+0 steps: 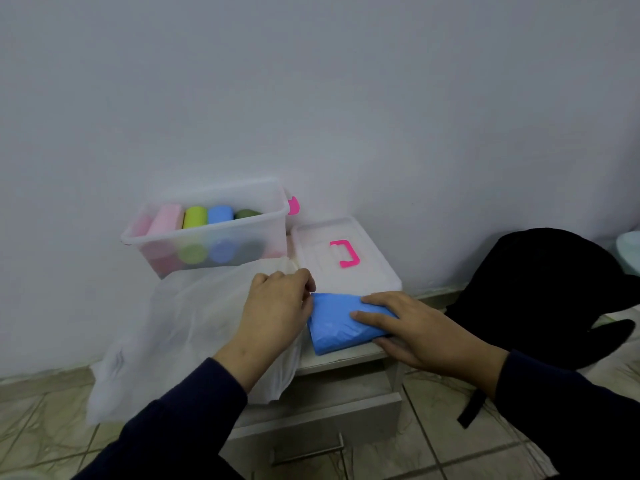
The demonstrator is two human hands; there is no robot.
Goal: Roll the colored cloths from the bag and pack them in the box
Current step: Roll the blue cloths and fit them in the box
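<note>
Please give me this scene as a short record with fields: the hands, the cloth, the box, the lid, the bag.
left hand: fingers curled at the left edge of the blue cloth, beside the bag
right hand: flat on the cloth, fingers straight
blue cloth: folded, not yet rolled, on the cabinet
box: open, holds pink, green and blue rolls
lid: off, right of the box, pink handle up
bag: white, drapes over the cabinet's left edge

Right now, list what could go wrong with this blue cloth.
The blue cloth lies near the cabinet's front edge; rolling it toward you could tip it off. The white bag hangs over that edge and may slide down. The left hand may snag the bag.
</note>
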